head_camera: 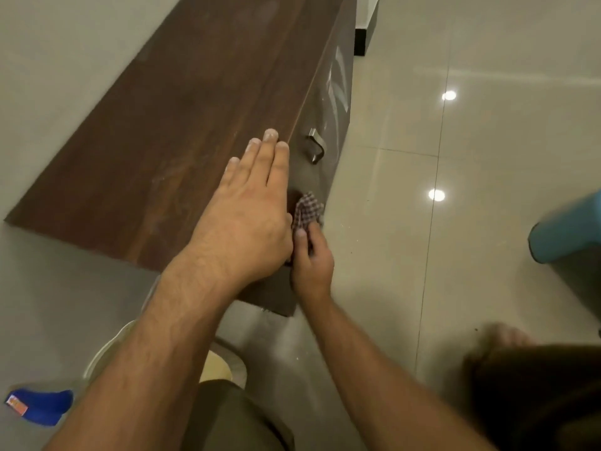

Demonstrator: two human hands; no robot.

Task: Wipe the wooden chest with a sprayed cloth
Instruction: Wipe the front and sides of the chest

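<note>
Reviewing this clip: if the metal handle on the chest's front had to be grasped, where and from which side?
Probably the metal handle by its middle bar, coming from the tiled-floor side with fingers hooked behind it. It stands off the chest front on two bent ends, leaving a gap. The left hand, flat on top, is free; the right hand grips the cloth.

Glossy beige floor tiles (504, 151) reflect two bright light spots (436, 195), beside a pale wall (48, 76).

Left forearm (156, 353) and right forearm (374, 369) bare, hairy. Olive-brown garment (234, 418) over knee, just below wooden chest (162, 125) near end.
</note>
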